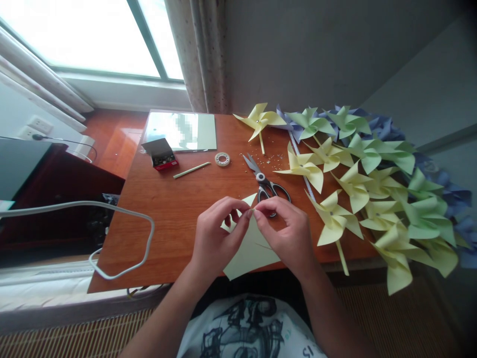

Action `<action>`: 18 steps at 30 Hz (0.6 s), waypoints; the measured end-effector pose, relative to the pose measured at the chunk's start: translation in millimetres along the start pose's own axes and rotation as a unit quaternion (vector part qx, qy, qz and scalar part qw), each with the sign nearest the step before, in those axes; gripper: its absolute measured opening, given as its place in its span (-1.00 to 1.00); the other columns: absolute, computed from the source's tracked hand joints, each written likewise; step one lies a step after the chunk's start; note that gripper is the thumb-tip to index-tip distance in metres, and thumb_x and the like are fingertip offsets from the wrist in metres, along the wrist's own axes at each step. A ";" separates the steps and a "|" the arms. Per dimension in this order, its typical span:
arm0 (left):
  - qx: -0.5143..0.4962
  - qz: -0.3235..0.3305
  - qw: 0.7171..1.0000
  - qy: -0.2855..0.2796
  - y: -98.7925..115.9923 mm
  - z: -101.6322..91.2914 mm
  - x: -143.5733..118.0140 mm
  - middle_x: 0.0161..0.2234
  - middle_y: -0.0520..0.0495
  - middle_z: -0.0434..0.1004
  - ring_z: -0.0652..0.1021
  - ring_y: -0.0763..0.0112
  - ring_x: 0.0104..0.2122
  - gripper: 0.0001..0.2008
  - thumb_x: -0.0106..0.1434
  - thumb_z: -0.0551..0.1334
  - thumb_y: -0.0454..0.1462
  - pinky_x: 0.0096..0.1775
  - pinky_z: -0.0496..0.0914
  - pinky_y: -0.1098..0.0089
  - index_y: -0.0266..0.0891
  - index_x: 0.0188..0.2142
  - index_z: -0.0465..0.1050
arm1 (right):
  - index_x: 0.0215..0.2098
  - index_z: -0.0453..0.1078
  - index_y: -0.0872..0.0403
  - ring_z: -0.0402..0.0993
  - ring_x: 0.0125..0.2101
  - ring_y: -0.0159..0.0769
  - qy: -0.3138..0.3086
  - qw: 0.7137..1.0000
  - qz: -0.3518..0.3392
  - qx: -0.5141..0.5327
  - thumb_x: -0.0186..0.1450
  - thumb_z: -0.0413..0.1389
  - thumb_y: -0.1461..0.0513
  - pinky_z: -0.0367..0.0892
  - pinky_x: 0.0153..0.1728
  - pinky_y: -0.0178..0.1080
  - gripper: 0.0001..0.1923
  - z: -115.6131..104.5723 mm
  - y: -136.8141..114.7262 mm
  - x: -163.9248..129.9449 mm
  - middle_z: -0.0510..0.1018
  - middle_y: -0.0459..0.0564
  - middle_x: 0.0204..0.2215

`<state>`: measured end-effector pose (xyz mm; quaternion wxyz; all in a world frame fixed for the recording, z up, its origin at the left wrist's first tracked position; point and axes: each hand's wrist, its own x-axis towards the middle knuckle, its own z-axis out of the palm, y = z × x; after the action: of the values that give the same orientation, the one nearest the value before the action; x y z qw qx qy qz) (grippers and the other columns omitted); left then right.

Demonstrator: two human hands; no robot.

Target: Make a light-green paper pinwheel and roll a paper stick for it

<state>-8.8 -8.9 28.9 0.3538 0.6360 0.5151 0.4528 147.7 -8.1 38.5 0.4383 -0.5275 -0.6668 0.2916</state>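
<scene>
My left hand (219,231) and my right hand (288,231) meet over the front of the table, thumbs and forefingers pinched together. A tiny yellow-green bit shows between the fingertips, seemingly part of the pale green paper (248,251) under them; the fingers hide most of the pinched spot. A thin slit line runs in the paper near my right thumb, and its front corner reaches the table edge. Just beyond my right hand lie scissors (260,177) with black and white handles, blades apart. A roll of clear tape (222,159) lies farther back.
Yellow, green and purple paper pinwheels (331,214) crowd the right side. A small red box (164,156) with its lid up, a rolled paper stick (192,170) and a plastic-covered paper pack (206,132) lie back left. Paper scraps (274,161) are scattered behind the scissors. A white cable (151,233) crosses the left edge.
</scene>
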 end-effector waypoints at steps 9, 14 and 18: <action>0.007 0.011 1.000 0.018 1.9 2.7 0.0 -0.44 0.04 0.55 0.46 0.50 -0.47 -0.91 0.30 0.30 -0.38 -0.38 0.36 0.47 -0.23 -0.36 0.51 | -0.32 0.48 0.06 0.53 -0.34 -0.31 0.021 0.995 -0.070 -0.061 0.34 0.17 0.37 0.46 -0.24 -0.25 -0.89 1.8 2.2 -2.8 0.59 -0.07 -0.39; 0.009 0.012 0.999 0.034 2.6 5.0 -0.5 -0.44 0.04 0.56 0.46 0.50 -0.48 -0.90 0.28 0.30 -0.40 -0.40 0.35 0.46 -0.23 -0.38 0.51 | -0.30 0.48 0.08 0.55 -0.33 -0.26 0.046 0.981 -0.137 -0.131 0.35 0.18 0.38 0.47 -0.22 -0.22 -0.89 4.7 3.4 -3.6 0.63 -0.01 -0.39; 0.023 0.018 0.998 0.054 2.5 7.4 -1.3 -0.45 0.04 0.56 0.45 0.51 -0.49 -0.91 0.28 0.29 -0.41 -0.42 0.34 0.47 -0.24 -0.37 0.52 | -0.29 0.49 0.09 0.56 -0.33 -0.23 0.062 0.967 -0.176 -0.175 0.34 0.20 0.39 0.47 -0.19 -0.19 -0.90 6.2 3.8 -5.1 0.65 0.03 -0.39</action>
<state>-1.1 -10.5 28.5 0.3022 0.6275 0.5326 0.4809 144.1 -11.5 31.1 0.4240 -0.4877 -0.7612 0.0551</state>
